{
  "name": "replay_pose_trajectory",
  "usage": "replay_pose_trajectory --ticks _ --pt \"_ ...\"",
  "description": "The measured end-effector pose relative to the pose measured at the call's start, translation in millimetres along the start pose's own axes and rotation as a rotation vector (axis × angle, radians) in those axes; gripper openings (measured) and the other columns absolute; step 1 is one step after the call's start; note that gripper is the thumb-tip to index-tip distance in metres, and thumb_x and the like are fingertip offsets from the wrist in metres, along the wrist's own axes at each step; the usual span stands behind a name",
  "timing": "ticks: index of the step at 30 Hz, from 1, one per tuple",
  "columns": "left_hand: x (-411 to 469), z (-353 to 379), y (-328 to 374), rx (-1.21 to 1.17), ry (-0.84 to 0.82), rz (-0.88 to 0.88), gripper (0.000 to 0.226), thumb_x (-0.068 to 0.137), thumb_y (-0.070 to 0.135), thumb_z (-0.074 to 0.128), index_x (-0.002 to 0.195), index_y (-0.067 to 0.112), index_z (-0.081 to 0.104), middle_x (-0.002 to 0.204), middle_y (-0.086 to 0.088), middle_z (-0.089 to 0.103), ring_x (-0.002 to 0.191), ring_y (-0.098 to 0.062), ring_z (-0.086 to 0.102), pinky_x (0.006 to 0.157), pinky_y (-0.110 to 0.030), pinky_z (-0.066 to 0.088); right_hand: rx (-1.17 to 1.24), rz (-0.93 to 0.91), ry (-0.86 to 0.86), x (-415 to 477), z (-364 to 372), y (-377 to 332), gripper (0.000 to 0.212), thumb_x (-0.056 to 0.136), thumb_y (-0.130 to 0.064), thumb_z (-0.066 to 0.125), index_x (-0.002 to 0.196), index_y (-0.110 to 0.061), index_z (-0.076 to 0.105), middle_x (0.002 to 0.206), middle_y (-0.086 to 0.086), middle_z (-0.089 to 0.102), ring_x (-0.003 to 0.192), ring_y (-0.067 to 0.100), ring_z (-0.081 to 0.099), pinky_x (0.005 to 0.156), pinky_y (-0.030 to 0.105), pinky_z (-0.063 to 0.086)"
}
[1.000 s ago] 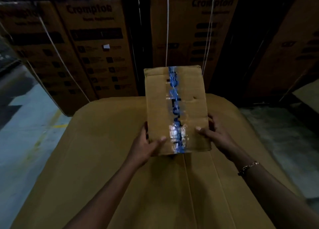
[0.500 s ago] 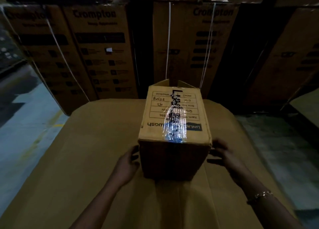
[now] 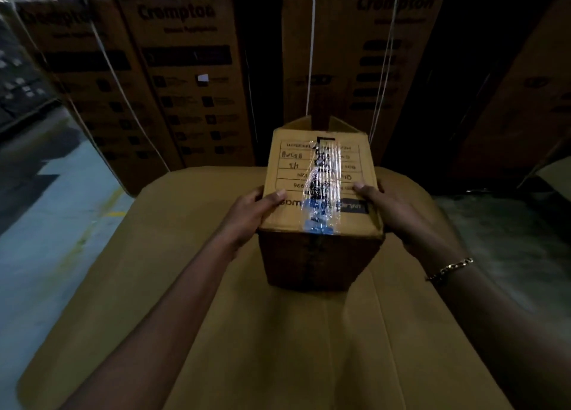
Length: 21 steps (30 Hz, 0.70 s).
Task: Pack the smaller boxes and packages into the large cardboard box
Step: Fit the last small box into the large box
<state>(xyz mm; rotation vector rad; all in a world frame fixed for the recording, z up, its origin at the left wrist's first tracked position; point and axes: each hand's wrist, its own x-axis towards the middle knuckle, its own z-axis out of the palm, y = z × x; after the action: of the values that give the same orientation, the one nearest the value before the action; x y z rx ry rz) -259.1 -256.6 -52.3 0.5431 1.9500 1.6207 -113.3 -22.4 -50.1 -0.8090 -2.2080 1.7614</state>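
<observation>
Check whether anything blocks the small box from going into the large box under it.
Yes. The small box, held by the left hand and right hand, sits on the large box's top flaps, which lie shut beneath it. No opening shows, so the flaps themselves are in the way.
</observation>
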Motion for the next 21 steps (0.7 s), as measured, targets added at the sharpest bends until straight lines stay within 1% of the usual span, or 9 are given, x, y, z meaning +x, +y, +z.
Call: replay_pose_trajectory --ticks 3,5,8,11,13,14,17,19,21 --pt "-12 -4 -16 -0.058 -0.027 0.123 0.028 0.090 0.045 0.066 0.117 0.043 0.062 0.110 0.017 0.073 0.097 -0.006 0.071 0.067 -0.017 0.055 0.061 -0.141 0.038 -11 1 21 0.074 0.081 -0.064 0.065 0.144 -0.036 0.038 0.131 -0.009 0.061 0.103 0.005 0.067 0.070 0.024 0.059" --pt "-20 -7 -28 -0.118 -0.051 0.157 0.043 0.082 0.049 0.071 0.123 0.049 0.058 0.117 0.016 0.071 0.102 -0.008 0.070 0.069 -0.021 0.058 0.080 -0.202 0.050 -19 1 34 0.071 0.085 -0.057 0.066 0.145 -0.040 0.035 0.137 -0.009 0.057 0.116 0.010 0.062 0.082 0.033 0.059" --pt "-26 -7 -50 -0.084 -0.040 0.151 0.074 0.078 0.045 0.078 0.144 0.039 0.045 0.131 0.012 0.064 0.117 -0.006 0.062 0.080 -0.024 0.058 0.118 -0.265 0.045 -28 2 46 0.066 0.085 -0.041 0.072 0.141 -0.045 0.037 0.138 -0.015 0.055 0.122 0.008 0.058 0.087 0.032 0.057" --pt "-32 0 -78 0.055 0.023 0.116 0.082 0.084 0.028 0.078 0.152 0.032 0.033 0.147 0.013 0.049 0.132 -0.004 0.047 0.100 -0.027 0.049 0.096 -0.250 0.041 -37 7 57 0.067 0.079 -0.034 0.079 0.131 -0.053 0.039 0.144 -0.016 0.047 0.127 0.007 0.051 0.085 0.026 0.056" --pt "-38 2 -97 0.063 0.020 0.123 0.077 0.086 0.018 0.076 0.149 0.035 0.036 0.145 0.020 0.047 0.132 0.000 0.046 0.096 -0.023 0.050 0.101 -0.220 0.042 -46 10 68 0.065 0.076 -0.030 0.080 0.122 -0.055 0.043 0.141 -0.020 0.047 0.125 0.003 0.051 0.081 0.020 0.056" --pt "-41 3 -106 0.045 0.004 0.119 0.073 0.086 0.013 0.075 0.144 0.039 0.039 0.142 0.025 0.047 0.130 0.003 0.047 0.091 -0.019 0.051 0.109 -0.200 0.040 -52 10 76 0.064 0.075 -0.027 0.081 0.121 -0.053 0.044 0.137 -0.021 0.049 0.122 0.003 0.053 0.080 0.021 0.057" --pt "-58 5 -131 0.001 -0.007 0.060 0.066 0.089 -0.005 0.063 0.126 0.047 0.047 0.131 0.033 0.053 0.127 0.004 0.051 0.084 -0.017 0.053 0.076 -0.105 0.011 -71 4 104 0.057 0.080 -0.012 0.078 0.125 -0.033 0.050 0.133 -0.009 0.057 0.115 0.011 0.061 0.083 0.036 0.059" --pt "-63 7 -139 -0.012 0.029 -0.024 0.057 0.092 -0.010 0.050 0.123 0.038 0.053 0.130 0.018 0.060 0.123 -0.010 0.059 0.083 -0.022 0.053 0.026 -0.041 -0.040 -80 -4 114 0.042 0.090 -0.001 0.064 0.118 -0.032 0.060 0.125 -0.006 0.064 0.106 0.013 0.066 0.081 0.035 0.059" --pt "-66 11 -137 -0.077 0.088 -0.099 0.042 0.100 0.000 0.040 0.124 0.029 0.057 0.129 0.003 0.064 0.114 -0.015 0.063 0.077 -0.026 0.054 0.050 0.021 0.009 -85 -10 115 0.037 0.097 -0.002 0.050 0.113 -0.032 0.065 0.119 -0.006 0.068 0.100 0.010 0.068 0.078 0.033 0.057"
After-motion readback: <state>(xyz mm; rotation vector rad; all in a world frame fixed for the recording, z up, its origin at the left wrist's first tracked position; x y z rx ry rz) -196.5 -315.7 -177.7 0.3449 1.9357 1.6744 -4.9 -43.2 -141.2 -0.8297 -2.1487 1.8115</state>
